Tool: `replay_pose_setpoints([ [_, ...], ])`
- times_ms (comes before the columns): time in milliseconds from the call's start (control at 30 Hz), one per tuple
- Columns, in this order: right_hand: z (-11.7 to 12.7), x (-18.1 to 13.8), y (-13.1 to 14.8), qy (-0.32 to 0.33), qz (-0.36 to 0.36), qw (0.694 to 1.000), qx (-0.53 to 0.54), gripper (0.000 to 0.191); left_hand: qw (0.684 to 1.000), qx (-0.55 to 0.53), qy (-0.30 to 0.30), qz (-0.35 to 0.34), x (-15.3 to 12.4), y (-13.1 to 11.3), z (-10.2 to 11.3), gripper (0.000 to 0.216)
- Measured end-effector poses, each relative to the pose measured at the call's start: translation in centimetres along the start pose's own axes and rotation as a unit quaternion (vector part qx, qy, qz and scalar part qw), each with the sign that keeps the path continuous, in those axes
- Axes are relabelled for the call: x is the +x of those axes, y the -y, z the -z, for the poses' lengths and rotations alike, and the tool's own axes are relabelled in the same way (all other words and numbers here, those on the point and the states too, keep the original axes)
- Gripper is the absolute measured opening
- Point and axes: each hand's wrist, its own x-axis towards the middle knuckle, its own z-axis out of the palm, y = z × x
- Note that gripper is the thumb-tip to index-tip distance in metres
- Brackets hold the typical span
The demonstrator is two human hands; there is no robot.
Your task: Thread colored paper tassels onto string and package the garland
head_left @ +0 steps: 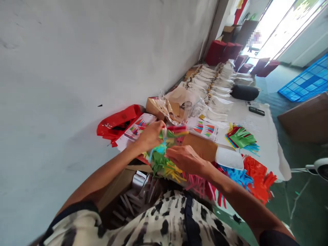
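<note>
My left hand (pixel 150 135) is closed on the top of a bundle of coloured paper fringe (pixel 166 157), green, yellow, blue and red strips that hang down. My right hand (pixel 186 158) grips the same bundle from the right, fingers curled around its middle. Both hands hold it just above a brown cardboard piece (pixel 202 147) on the table. More fringe lies close by: a pink and blue heap (pixel 230 176) under my right forearm, an orange heap (pixel 258 176), and a green stack (pixel 242 137).
A white-covered table (pixel 266 133) runs along a grey wall. On it lie printed cards (pixel 205 128), a red plastic bag (pixel 116 124), clear wrap, rows of white packs (pixel 217 85) and a black roll (pixel 244 92). An open box (pixel 133 194) sits at my left. Blue crate (pixel 307 82) on the floor.
</note>
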Motion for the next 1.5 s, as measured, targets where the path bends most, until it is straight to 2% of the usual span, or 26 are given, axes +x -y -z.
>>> replay_pose_setpoints([
  [67,1.8,0.4,-0.5,-0.020,0.010,1.000,-0.008,0.025,0.994,0.042,0.079,-0.062,0.0,-0.6,-0.9,0.027],
  [133,3.5,0.3,-2.0,-0.074,-0.053,0.996,-0.020,0.029,0.979,0.045,0.154,-0.124,-0.3,-1.7,-1.1,0.030],
  [200,3.7,-0.6,-3.4,-0.093,-0.110,0.989,-0.021,0.031,0.969,0.011,0.199,-0.147,-0.3,-2.5,-0.6,0.040],
  [233,3.1,-1.4,-3.6,-0.080,-0.121,0.989,-0.011,0.029,0.970,-0.008,0.198,-0.139,-0.2,-2.6,-0.4,0.043],
  [300,1.3,-3.1,-2.9,-0.030,-0.106,0.994,0.003,0.023,0.986,0.009,0.133,-0.103,0.5,-2.5,-0.5,0.045],
  [367,0.0,-4.4,-1.4,-0.015,-0.100,0.995,0.002,0.023,0.990,0.111,0.044,-0.079,1.1,-2.3,-1.6,0.037],
  [400,-0.1,-4.8,-0.8,-0.010,-0.089,0.996,0.004,0.022,0.982,0.165,0.028,-0.086,1.3,-2.3,-2.3,0.033],
  [467,1.1,-5.0,-0.7,-0.036,-0.052,0.998,0.007,0.023,0.965,0.201,0.086,-0.143,1.3,-2.6,-3.8,0.032],
  [533,2.8,-5.2,-1.8,-0.098,-0.096,0.991,-0.005,0.027,0.958,0.114,0.175,-0.197,1.0,-3.2,-4.5,0.037],
  [567,3.3,-5.6,-2.5,-0.108,-0.130,0.986,-0.008,0.027,0.961,0.047,0.186,-0.199,1.0,-3.4,-4.7,0.040],
  [633,3.3,-6.8,-3.2,-0.092,-0.153,0.984,-0.007,0.025,0.977,-0.037,0.135,-0.160,1.3,-3.8,-4.8,0.044],
  [700,2.3,-8.2,-2.5,-0.068,-0.159,0.985,-0.007,0.025,0.991,0.014,0.072,-0.116,2.0,-4.0,-5.4,0.041],
  [733,1.7,-8.8,-1.7,-0.042,-0.151,0.987,-0.018,0.024,0.988,0.072,0.077,-0.115,2.2,-4.1,-5.9,0.037],
  [767,1.4,-9.3,-1.0,-0.033,-0.156,0.987,-0.027,0.022,0.976,0.125,0.118,-0.135,2.3,-4.3,-6.6,0.034],
  [833,1.4,-10.1,-0.4,-0.058,-0.169,0.984,-0.012,0.021,0.934,0.143,0.259,-0.200,2.0,-5.0,-8.0,0.032],
  [900,1.9,-11.0,-1.3,-0.116,-0.186,0.973,0.069,0.026,0.893,0.020,0.384,-0.234,1.5,-5.6,-9.1,0.034],
  [967,1.7,-12.5,-3.2,-0.154,-0.206,0.946,0.195,0.030,0.879,-0.142,0.416,-0.183,1.4,-5.9,-10.2,0.031],
  [1033,0.3,-14.6,-4.6,-0.200,-0.250,0.910,0.263,0.029,0.890,-0.251,0.368,-0.097,1.8,-5.7,-12.1,0.029],
  [1100,-1.9,-16.8,-4.8,-0.286,-0.310,0.871,0.253,0.028,0.904,-0.296,0.306,-0.037,2.2,-5.5,-15.1,0.031],
  [1200,-4.9,-19.5,-3.3,-0.324,-0.341,0.840,0.271,0.032,0.916,-0.307,0.256,-0.008,2.2,-6.2,-21.3,0.034],
  [1233,-5.7,-20.3,-2.7,-0.330,-0.350,0.823,0.302,0.035,0.940,-0.270,0.207,-0.002,1.9,-6.9,-23.5,0.038],
  [1300,-6.7,-22.0,-2.1,-0.371,-0.416,0.753,0.351,0.046,0.982,-0.153,0.105,-0.014,1.3,-8.8,-27.6,0.042],
  [1333,-7.1,-22.9,-2.0,-0.399,-0.466,0.706,0.353,0.052,0.986,-0.125,0.098,-0.047,0.8,-10.0,-29.4,0.041],
  [1400,-7.4,-24.8,-2.2,-0.449,-0.566,0.618,0.311,0.061,0.979,-0.123,0.116,-0.114,-0.2,-12.3,-32.4,0.050],
  [1433,-7.4,-25.9,-2.3,-0.461,-0.602,0.587,0.285,0.064,0.973,-0.133,0.136,-0.131,-0.8,-13.4,-33.6,0.063],
  [1500,-6.8,-28.6,-2.2,-0.464,-0.650,0.550,0.245,0.069,0.954,-0.162,0.203,-0.151,-1.9,-14.9,-35.3,0.090],
])
